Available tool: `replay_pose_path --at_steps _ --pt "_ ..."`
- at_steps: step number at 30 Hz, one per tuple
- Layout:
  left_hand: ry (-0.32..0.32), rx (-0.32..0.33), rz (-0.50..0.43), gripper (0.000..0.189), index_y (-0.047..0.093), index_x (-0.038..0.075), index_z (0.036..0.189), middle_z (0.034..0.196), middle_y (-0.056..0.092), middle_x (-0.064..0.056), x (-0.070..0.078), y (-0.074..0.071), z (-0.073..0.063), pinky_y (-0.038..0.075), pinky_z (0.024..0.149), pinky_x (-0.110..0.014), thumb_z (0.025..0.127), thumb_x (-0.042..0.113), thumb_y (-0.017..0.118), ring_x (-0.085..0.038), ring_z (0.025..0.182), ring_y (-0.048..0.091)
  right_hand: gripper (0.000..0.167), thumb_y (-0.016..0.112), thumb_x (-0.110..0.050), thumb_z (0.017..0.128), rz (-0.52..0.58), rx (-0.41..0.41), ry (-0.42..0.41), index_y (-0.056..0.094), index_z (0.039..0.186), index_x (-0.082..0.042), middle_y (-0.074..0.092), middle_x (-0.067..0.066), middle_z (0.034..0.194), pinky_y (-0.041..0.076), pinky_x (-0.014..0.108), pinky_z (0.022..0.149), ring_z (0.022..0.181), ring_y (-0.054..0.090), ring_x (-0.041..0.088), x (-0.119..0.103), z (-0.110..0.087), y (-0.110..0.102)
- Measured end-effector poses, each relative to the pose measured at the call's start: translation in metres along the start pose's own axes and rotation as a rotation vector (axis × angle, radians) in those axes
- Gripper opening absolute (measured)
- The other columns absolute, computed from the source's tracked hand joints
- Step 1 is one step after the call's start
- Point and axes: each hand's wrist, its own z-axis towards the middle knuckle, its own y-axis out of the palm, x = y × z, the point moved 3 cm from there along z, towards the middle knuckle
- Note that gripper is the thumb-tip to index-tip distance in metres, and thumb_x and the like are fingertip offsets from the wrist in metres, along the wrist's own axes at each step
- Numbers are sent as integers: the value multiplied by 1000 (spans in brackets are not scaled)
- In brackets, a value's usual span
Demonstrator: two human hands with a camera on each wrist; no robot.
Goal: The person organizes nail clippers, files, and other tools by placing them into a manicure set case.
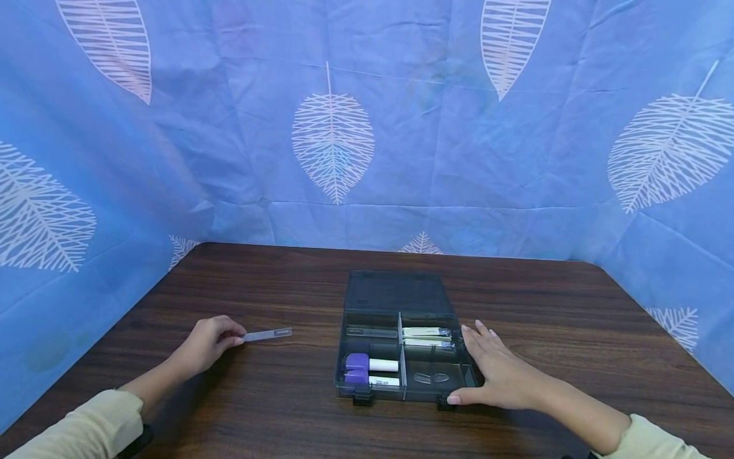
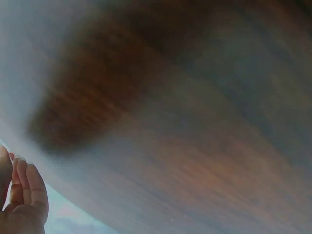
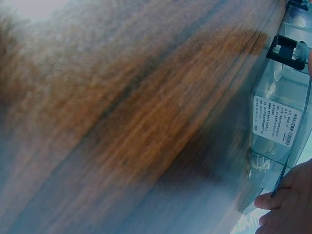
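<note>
In the head view my left hand (image 1: 208, 344) pinches one end of a flat, translucent nail file (image 1: 267, 335), which points right above the table. Only fingers of the left hand (image 2: 24, 195) show in its wrist view; the file is not visible there. With fingers extended, my right hand (image 1: 504, 376) rests against the right side of a dark transparent organizer box (image 1: 373, 398). Another nail file (image 1: 371, 332) lies in its upper left compartment. Two nail clippers (image 1: 427, 332) sit at the upper right, and two purple nail polish bottles (image 1: 357, 362) at the lower left.
The box's lid (image 1: 395, 292) lies folded back, away from the person. Two small clear pieces (image 1: 422, 378) sit in the lower right compartment. Black latches (image 1: 362, 398) stick out at the front. A blue leaf-patterned cloth (image 1: 390, 140) hangs around the wooden table (image 1: 275, 274).
</note>
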Motion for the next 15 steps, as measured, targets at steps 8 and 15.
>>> replay_pose_path --at_steps 8,15 --pt "56 21 -44 8 69 0 87 85 66 -7 8 0 2 54 67 -32 82 -1 64 -21 77 64 110 68 -57 73 4 -6 10 17 143 11 16 33 148 9 66 105 138 4 50 0 0 0" --pt "94 44 -65 7 70 1 86 83 66 -5 19 2 6 55 68 -31 80 -1 66 -17 74 63 111 68 -57 73 2 -11 18 17 143 11 16 33 148 9 66 106 138 4 50 0 0 0"
